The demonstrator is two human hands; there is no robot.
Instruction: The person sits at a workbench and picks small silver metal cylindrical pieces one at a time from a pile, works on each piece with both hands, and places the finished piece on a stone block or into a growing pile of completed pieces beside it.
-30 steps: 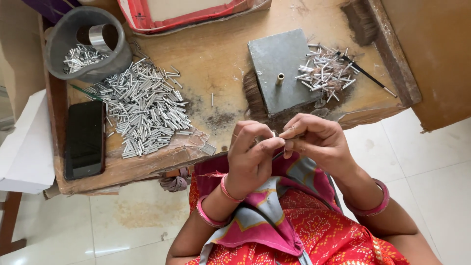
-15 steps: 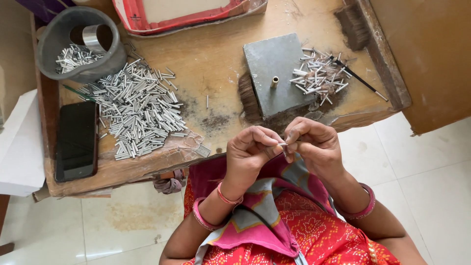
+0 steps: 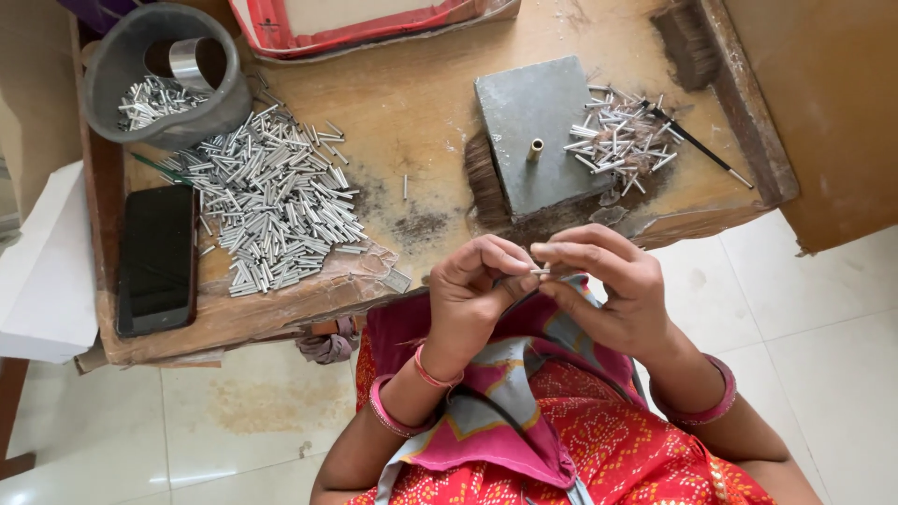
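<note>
My left hand and my right hand meet in front of my chest, just below the front edge of the low wooden table. Between their fingertips they pinch a small silver metal tube, held level. A dark thin strand runs down from the tube under my left fingers. Both wrists wear pink bangles. Straight above my hands, a grey metal block with a short brass peg stands on the table.
A large heap of silver tubes covers the table's left half, and a smaller heap with a thin black stick lies right of the block. A grey bowl holding more tubes, a black phone and a red-rimmed tray sit around them.
My hands stayed together at the tube, fingers shifting slightly. The view drifted a little, so the table sits lower and further left in the frame.
</note>
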